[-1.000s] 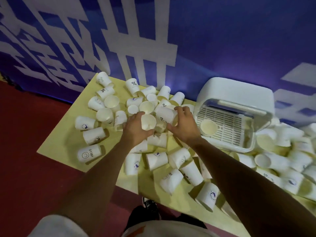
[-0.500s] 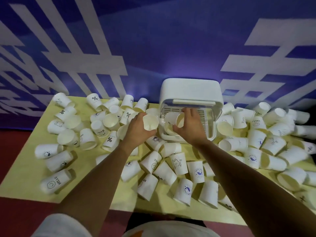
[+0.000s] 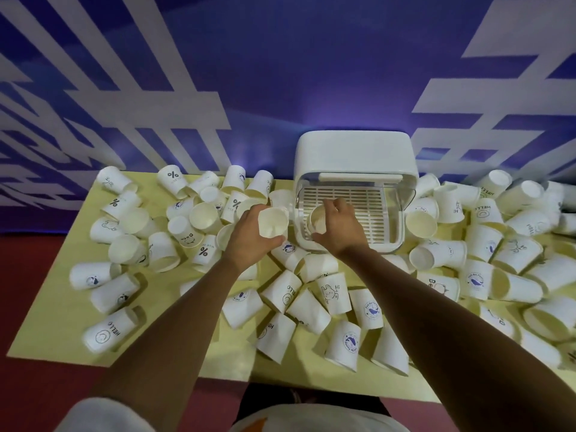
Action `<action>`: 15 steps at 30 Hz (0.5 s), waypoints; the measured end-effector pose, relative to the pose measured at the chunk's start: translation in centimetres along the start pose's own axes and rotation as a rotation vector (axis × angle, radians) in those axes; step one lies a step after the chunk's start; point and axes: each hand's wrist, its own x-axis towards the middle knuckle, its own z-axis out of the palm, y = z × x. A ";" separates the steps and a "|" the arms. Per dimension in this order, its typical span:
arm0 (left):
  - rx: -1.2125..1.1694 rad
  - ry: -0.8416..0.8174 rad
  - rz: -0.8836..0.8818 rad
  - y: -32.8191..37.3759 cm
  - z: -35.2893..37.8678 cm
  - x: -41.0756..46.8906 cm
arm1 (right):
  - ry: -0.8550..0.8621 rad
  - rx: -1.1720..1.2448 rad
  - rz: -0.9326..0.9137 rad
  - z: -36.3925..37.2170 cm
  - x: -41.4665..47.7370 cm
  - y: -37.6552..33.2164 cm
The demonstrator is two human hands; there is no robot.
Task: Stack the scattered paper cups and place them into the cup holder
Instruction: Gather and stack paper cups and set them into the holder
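Placing step, as judged: the right hand (image 3: 339,226) pinches a paper cup (image 3: 316,221) by its rim at the front left of the white cup holder (image 3: 355,151). The left hand (image 3: 249,241) grips a second cup (image 3: 272,221) just beside the holder. The next move probably calls for nesting these two, since most scattered cups (image 3: 367,310) still litter the yellow table (image 3: 53,313). Legible prints are "HELLO" (image 3: 107,330), "%" (image 3: 172,179) and "Hi" (image 3: 332,291).

We have one view, worn on the head, wide-angled, facing forward and down. The left hand (image 3: 249,241) and right hand (image 3: 338,227) sit mid-frame, near below us, with the wall (image 3: 280,73) beyond them.
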 end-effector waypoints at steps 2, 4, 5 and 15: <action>-0.008 -0.005 -0.014 -0.1 -0.1 -0.1 | -0.009 0.005 -0.011 0.3 0.1 -0.1; -0.006 -0.010 -0.026 -0.2 -0.1 -0.1 | -0.005 0.000 -0.035 0.5 0.0 -0.2; -0.006 -0.012 -0.030 -0.2 -0.2 -0.1 | 0.003 0.004 -0.044 0.5 -0.1 -0.2; -0.062 -0.009 -0.003 2.1 0.4 -0.1 | -0.111 0.314 -0.096 -0.7 -1.6 -0.6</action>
